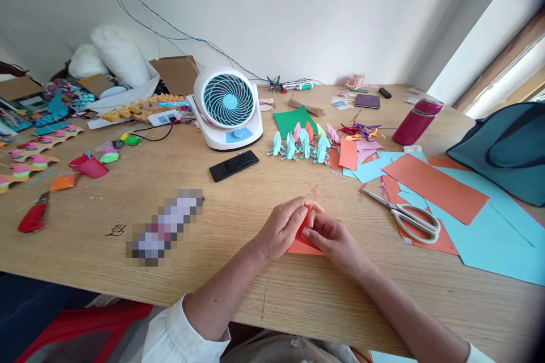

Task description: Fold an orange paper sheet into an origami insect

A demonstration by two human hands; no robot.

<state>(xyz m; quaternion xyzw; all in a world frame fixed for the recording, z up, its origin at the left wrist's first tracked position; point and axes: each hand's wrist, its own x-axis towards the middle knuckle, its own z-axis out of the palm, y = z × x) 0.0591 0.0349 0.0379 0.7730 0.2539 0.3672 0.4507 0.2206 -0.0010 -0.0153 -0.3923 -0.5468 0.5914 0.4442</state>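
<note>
Near the front of the table, my left hand (pixel 286 226) and my right hand (pixel 334 236) meet around a small folded piece of orange-red paper (pixel 304 226). The fingers of both hands are closed on it, thumbs toward me, and they cover much of its shape. Beneath the hands a flat orange sheet (pixel 303 248) shows on the tabletop. Scissors with white handles (pixel 415 222) lie to the right on coloured paper. Several light-blue folded paper figures (pixel 305 144) stand beyond my hands, with a few pink and orange ones behind.
A white fan (pixel 227 105) and a black phone-like object (pixel 234 165) are ahead. To the right are a magenta bottle (pixel 418 121), blue sheets (pixel 502 238), an orange strip (pixel 436 188) and a teal bag (pixel 504 150). A red cup (pixel 88 166) and a red-handled cutter (pixel 34 214) sit left.
</note>
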